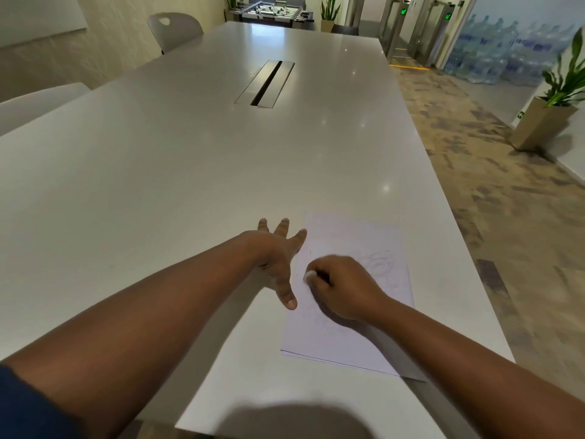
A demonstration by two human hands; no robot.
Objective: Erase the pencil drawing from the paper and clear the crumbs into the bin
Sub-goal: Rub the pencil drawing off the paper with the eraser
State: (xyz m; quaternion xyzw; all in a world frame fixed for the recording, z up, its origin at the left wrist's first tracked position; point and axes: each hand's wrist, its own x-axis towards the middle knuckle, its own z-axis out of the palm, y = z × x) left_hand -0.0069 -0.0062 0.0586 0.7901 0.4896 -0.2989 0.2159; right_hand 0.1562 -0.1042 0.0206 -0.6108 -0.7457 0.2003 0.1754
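A white sheet of paper [354,340] lies near the table's right front corner, with a faint pencil drawing [381,264] on its right half. My right hand [343,288] rests on the middle of the sheet, fingers closed around a small white eraser [309,275] whose tip touches the paper. My left hand [277,259] lies flat with fingers spread on the sheet's left edge, thumb pointing toward me. A few dark specks lie on the paper near the eraser. No bin is in view.
The long white table [190,172] has a metal cable slot [266,83] in its middle. White chairs [174,30] stand along the left side. The table's right edge is close to the paper; beyond it are carpet and a potted plant [550,103].
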